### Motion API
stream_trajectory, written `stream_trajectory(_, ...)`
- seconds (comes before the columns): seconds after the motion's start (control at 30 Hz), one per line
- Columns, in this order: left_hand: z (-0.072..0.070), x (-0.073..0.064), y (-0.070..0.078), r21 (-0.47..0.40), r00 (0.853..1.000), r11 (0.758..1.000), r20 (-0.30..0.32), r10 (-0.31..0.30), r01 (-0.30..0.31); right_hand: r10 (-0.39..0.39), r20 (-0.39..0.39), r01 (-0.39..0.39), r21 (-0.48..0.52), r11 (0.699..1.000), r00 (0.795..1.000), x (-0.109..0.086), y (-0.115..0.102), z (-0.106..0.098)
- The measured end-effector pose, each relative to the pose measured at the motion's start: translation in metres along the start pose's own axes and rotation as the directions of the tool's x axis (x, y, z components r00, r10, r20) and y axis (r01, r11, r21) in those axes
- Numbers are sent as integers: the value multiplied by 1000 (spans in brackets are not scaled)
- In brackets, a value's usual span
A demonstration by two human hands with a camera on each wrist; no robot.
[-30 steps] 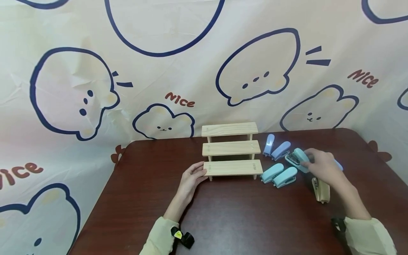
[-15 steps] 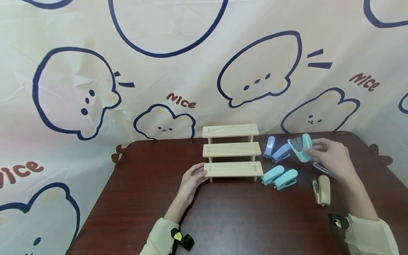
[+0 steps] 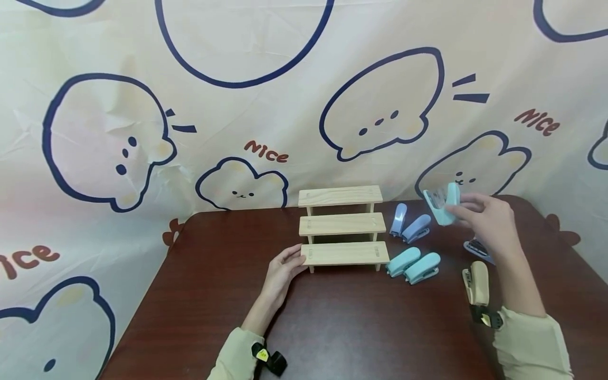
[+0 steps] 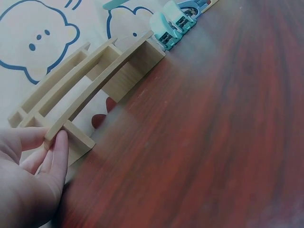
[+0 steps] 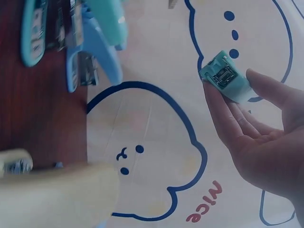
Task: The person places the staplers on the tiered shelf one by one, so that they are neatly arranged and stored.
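Note:
A pale wooden three-step rack (image 3: 344, 253) stands at the back middle of the table. My left hand (image 3: 281, 273) pinches the left end of its lowest step, thumb and fingers around the board's edge in the left wrist view. Off to the right, my right hand (image 3: 491, 219) holds a teal stapler (image 3: 443, 205) raised above the table, its two arms spread apart in a V. In the right wrist view that stapler (image 5: 227, 78) sits between thumb and fingers. Two more teal staplers (image 3: 421, 268) lie beside the rack's lowest step.
Behind the teal pair lie two blue-violet staplers (image 3: 416, 228). A blue stapler (image 3: 477, 249) is partly hidden under my right forearm, and a beige stapler (image 3: 478, 282) lies by that wrist. A printed cloth (image 3: 228, 121) hangs along the table's back edge.
My right hand has lifted the teal stapler off the table, up and back, uncovering the blue stapler beneath. The left hand stays on the rack.

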State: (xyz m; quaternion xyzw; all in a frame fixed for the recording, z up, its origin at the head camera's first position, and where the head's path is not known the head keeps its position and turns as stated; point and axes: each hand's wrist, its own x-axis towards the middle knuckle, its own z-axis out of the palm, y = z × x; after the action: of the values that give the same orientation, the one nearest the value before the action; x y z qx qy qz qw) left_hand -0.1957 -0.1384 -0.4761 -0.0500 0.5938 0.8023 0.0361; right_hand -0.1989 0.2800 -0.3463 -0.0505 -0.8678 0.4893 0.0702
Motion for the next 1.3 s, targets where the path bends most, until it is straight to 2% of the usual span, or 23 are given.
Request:
stream_trajectory(0.3, 0, -1, -1, 13, 1000, 1000, 5, 13, -13, -15, -61, 24, 143, 989, 998, 5, -14, 11)
stream_trajectory(0.53, 0, -2, 0, 14, 1000, 1000, 5, 6, -6, 21, -86, -4, 202, 979, 996, 8, -25, 23)
stream_trajectory(0.7, 0, -2, 0, 16, 1000, 1000, -4, 5, -5, 20, -111, 9, 249, 968, 994, 10, -32, 31)
stream_trajectory(0.8, 0, -1, -1, 15, 1000, 1000, -2, 4, -4, 25, -129, 20, 339, 941, 991, 11, -37, 35)
stream_trajectory(0.93, 0, -1, -1, 8, 1000, 1000, -5, 2, -2, 58, -154, 25, 487, 873, 986, 11, -44, 41)
stream_trajectory(1.03, 0, -1, -2, -1, 1000, 1000, -13, 3, -3, 89, -182, 25, 545, 838, 979, 12, -49, 47)
stream_trajectory(1.2, 1, -2, -3, 9, 1000, 1000, -14, 20, -20, 137, -229, 21, 575, 818, 964, 12, -57, 57)
stream_trajectory(1.3, 0, -1, -3, 10, 1000, 1000, -23, 16, -16, 138, -245, 32, 580, 814, 960, 13, -61, 64)
